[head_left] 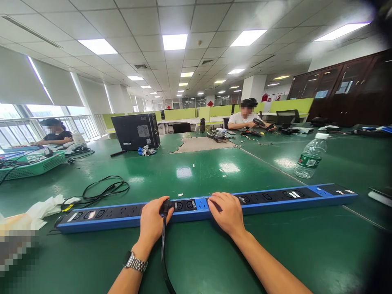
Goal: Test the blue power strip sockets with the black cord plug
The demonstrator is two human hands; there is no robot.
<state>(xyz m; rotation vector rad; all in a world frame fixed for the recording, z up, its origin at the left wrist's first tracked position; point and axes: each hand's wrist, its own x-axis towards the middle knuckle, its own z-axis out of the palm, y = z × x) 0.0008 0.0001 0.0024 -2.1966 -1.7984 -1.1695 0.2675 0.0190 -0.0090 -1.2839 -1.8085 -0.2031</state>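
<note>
I log the power strip lying crosswise. Left hand, nearer, is closed round the plug over it; right hand half-curled on it, hold unclear.

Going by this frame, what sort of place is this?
Likely an open-plan office used as an electronics workshop: yellow-green partitions behind, a computer tower on the green worktable, and a long blue power strip under the hands.
</note>
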